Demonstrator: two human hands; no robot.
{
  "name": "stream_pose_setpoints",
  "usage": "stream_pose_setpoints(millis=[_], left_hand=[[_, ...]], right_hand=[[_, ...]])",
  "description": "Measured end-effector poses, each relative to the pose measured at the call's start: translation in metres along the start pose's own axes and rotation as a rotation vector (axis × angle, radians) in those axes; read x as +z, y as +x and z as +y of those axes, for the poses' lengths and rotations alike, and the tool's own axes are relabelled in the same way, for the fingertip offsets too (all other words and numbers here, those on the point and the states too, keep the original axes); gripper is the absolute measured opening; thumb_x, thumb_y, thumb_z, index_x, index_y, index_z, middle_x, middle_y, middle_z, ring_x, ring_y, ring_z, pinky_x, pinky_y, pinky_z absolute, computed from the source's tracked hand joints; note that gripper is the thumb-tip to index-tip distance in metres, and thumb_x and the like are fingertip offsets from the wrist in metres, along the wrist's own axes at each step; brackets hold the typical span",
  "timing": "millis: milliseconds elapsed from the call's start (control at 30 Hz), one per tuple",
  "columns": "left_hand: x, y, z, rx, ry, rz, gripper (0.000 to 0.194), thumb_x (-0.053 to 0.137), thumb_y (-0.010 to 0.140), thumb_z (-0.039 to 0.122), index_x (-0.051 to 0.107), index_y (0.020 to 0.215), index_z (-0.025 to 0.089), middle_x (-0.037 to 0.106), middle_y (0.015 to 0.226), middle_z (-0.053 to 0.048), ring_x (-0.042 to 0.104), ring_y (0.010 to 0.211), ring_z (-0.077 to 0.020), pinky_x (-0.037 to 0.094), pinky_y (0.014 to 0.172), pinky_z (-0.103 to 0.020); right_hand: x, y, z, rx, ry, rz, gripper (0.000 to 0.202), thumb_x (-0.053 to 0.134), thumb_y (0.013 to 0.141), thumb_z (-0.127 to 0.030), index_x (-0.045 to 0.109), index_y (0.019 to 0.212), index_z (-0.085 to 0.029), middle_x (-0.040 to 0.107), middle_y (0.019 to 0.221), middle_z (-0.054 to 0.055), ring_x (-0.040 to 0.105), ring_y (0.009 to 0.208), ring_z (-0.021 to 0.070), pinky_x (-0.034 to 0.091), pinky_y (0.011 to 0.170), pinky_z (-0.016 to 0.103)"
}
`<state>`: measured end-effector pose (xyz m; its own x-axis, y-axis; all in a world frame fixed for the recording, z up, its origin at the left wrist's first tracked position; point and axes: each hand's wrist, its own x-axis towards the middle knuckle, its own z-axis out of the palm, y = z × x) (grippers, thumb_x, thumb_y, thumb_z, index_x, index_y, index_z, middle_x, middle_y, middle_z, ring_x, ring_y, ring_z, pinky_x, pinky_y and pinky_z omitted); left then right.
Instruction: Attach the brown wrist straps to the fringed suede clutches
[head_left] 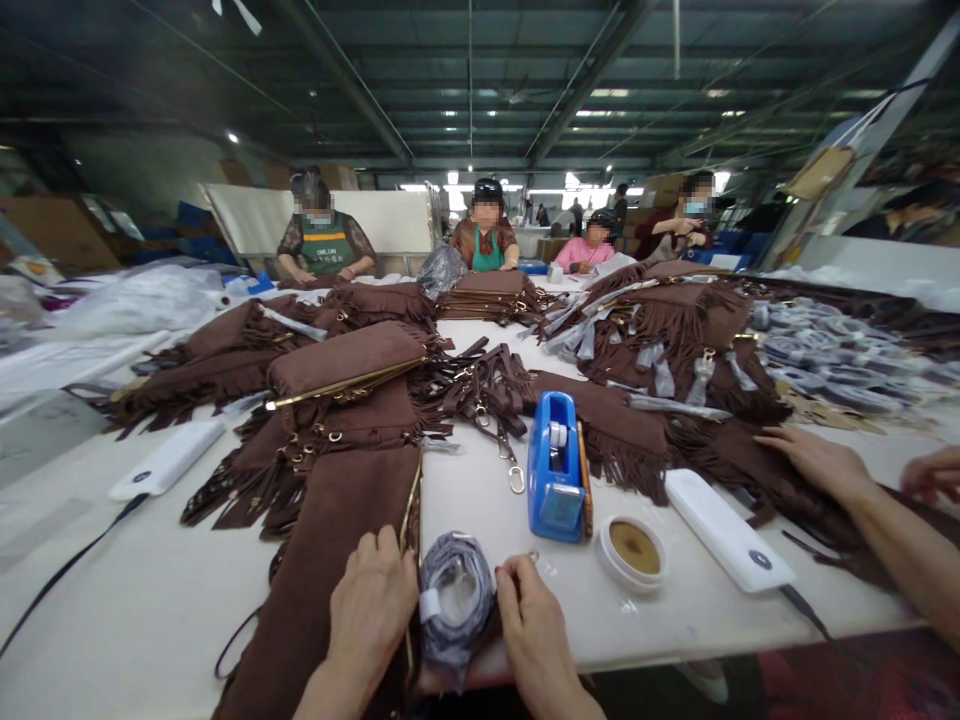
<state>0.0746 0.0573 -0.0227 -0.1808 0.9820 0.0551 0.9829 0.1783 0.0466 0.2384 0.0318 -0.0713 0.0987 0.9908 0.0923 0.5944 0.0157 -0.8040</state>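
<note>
A brown suede bag (pixel 330 560) lies at the table's near edge, with a gold zipper along its right side. My left hand (pixel 373 605) rests on it with curled fingers, gripping the edge beside the zipper. Just right of that edge is a coiled strap (pixel 454 590) wrapped in clear plastic with a white band. My right hand (pixel 534 625) is beside the coil, thumb and fingers pinched together close to its right side. A small shiny bit shows at those fingertips, too small to name.
Ahead stand a blue tape dispenser (pixel 553 465), a round tin (pixel 632 553) and a white device (pixel 724 535) with a cable. Fringed brown bags (pixel 349 360) and loose straps (pixel 491 385) lie beyond. A co-worker's hand (pixel 817 465) touches brown material at right. Several people sit opposite.
</note>
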Motion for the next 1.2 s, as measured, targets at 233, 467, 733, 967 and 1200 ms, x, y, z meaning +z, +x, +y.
stream_pose_setpoints(millis=[233,467,733,967,1200], left_hand=[[0.011,0.006,-0.02,-0.04,-0.281,-0.053,0.029,0.026,0.085,0.03,0.052,0.088,0.018,0.061,0.087,-0.009,0.063,0.079,-0.0228,0.045,0.07,-0.033],[0.018,0.01,-0.033,-0.123,-0.579,-0.033,0.039,0.033,0.075,0.042,0.057,0.093,0.017,0.066,0.095,-0.011,0.062,0.088,-0.0243,0.044,0.08,-0.034],[0.016,0.01,-0.037,-0.241,-1.004,-0.047,0.031,0.052,0.063,0.04,0.064,0.081,0.019,0.069,0.074,-0.002,0.062,0.072,-0.0223,0.045,0.067,-0.03],[0.01,0.011,-0.047,-0.598,-1.712,-0.089,0.036,0.071,0.044,0.016,0.064,0.079,0.013,0.068,0.06,0.001,0.061,0.054,-0.0148,0.05,0.054,-0.025],[0.003,0.007,-0.053,-0.599,-1.817,-0.101,0.032,0.07,0.047,0.007,0.064,0.079,0.013,0.071,0.067,-0.003,0.064,0.055,-0.0169,0.052,0.051,-0.025]], right_hand=[[0.007,0.015,-0.03,-0.039,-0.534,0.024,0.021,0.033,0.085,-0.007,0.051,0.083,-0.017,0.063,0.078,0.008,0.064,0.066,0.0194,0.04,0.053,0.025],[0.019,0.015,-0.034,-0.151,-0.585,0.127,0.02,0.033,0.083,-0.005,0.049,0.085,-0.016,0.059,0.077,0.008,0.062,0.064,0.0203,0.047,0.055,0.027],[0.029,0.013,-0.031,-0.207,-0.672,0.047,0.023,0.035,0.08,0.001,0.051,0.084,-0.016,0.061,0.075,0.008,0.064,0.064,0.0208,0.048,0.053,0.027],[0.012,0.027,-0.029,-0.055,-0.478,-0.097,0.016,0.037,0.086,-0.006,0.049,0.093,-0.013,0.066,0.085,0.01,0.066,0.079,0.0206,0.046,0.064,0.027],[0.01,0.028,-0.027,0.008,-0.311,-0.07,0.012,0.039,0.083,-0.008,0.049,0.084,-0.016,0.066,0.077,0.006,0.064,0.074,0.0185,0.039,0.06,0.024]])
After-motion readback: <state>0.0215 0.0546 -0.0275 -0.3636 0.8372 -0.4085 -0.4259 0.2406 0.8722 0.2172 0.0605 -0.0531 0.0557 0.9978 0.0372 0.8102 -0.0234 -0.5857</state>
